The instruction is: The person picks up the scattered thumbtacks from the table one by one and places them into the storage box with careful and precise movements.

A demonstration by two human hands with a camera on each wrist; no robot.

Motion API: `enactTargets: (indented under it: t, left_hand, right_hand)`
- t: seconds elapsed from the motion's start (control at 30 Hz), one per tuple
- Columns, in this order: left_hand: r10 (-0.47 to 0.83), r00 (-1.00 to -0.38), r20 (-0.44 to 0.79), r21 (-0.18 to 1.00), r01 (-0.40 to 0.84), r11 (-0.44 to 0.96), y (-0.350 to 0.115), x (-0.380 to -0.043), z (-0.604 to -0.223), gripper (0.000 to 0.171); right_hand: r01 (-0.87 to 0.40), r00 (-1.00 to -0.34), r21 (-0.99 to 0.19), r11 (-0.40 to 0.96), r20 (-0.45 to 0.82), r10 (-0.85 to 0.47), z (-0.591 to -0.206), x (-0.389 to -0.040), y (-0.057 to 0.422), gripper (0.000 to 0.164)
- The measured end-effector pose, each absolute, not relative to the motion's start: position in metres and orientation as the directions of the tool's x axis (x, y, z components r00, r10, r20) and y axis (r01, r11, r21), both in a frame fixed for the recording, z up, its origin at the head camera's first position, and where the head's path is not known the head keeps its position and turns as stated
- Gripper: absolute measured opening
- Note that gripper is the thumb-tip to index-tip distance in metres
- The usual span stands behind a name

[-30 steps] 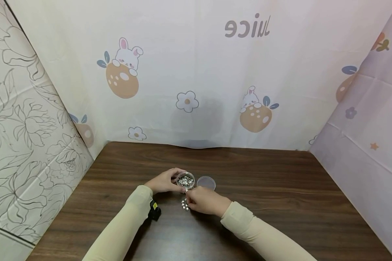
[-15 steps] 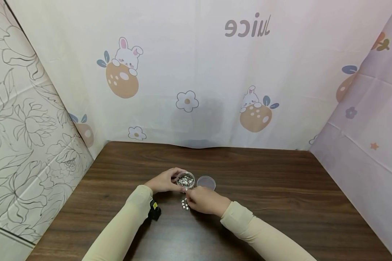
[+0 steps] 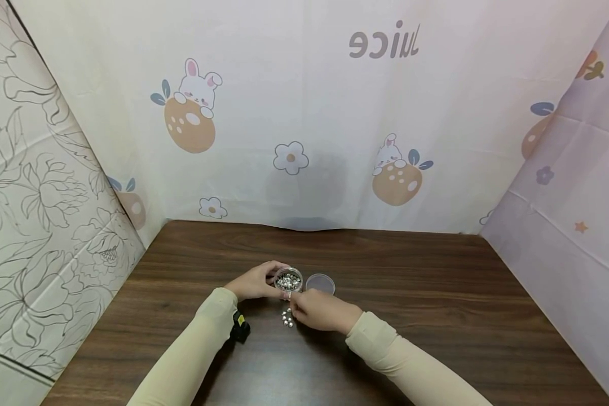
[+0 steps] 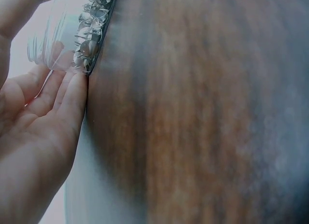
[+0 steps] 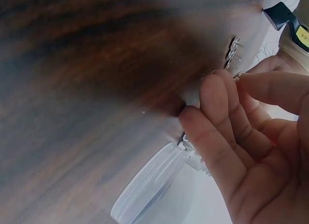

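Note:
A clear round tub [image 3: 288, 273] of silver thumbtacks [image 4: 91, 31] stands on the table, its open top facing up. My left hand [image 3: 257, 281] holds it from the left, thumb in front and fingers round the back. Just in front of the tub, my right hand [image 3: 321, 309] pinches a thumbtack [image 5: 237, 76] between thumb and fingertips, mostly hidden by them. Several loose thumbtacks [image 3: 287, 319] lie in a small group left of the right fingers. In the right wrist view, these loose tacks [image 5: 231, 52] rest heads down, points away from the tabletop.
The tub's clear lid [image 3: 321, 283] lies on the dark wooden table [image 3: 426, 293], right of the tub and behind the right hand. A black wrist camera [image 3: 241, 327] sits at the left cuff. Patterned curtains [image 3: 304, 113] stand behind the table.
My right hand has shifted a little up and to the right, still pinching near the tub's front. The left hand and tub stay put.

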State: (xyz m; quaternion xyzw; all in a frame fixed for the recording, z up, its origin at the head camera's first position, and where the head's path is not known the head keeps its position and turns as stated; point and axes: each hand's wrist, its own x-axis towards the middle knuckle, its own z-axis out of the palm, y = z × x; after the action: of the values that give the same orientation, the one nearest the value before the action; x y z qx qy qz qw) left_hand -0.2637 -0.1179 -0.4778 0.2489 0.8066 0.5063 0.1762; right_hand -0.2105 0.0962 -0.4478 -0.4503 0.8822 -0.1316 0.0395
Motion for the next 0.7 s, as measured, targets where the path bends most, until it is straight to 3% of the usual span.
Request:
enactTargets:
  t: [0.3,0.47,0.7]
  left_hand:
    - [0.557,-0.829,-0.048,0.887,0.221,0.406,-0.118,-0.268,-0.484,0.068]
    - [0.558,-0.829,-0.044,0.888,0.223,0.402,-0.118,-0.268,-0.486,0.067]
    - [0.58,-0.813,-0.049,0.901,0.215,0.377,-0.117,-0.259,-0.47,0.068]
  right_hand:
    - [-0.774,-0.589,-0.324,0.544,0.05,-0.807,-0.445,-0.213,0.1,0.008]
    - [-0.777,-0.599,-0.328,0.537,0.126,-0.79,-0.441,-0.215,0.101,0.007]
    - [-0.725,-0.681,-0.328,0.606,0.208,-0.702,-0.437,-0.222,0.099,0.006]
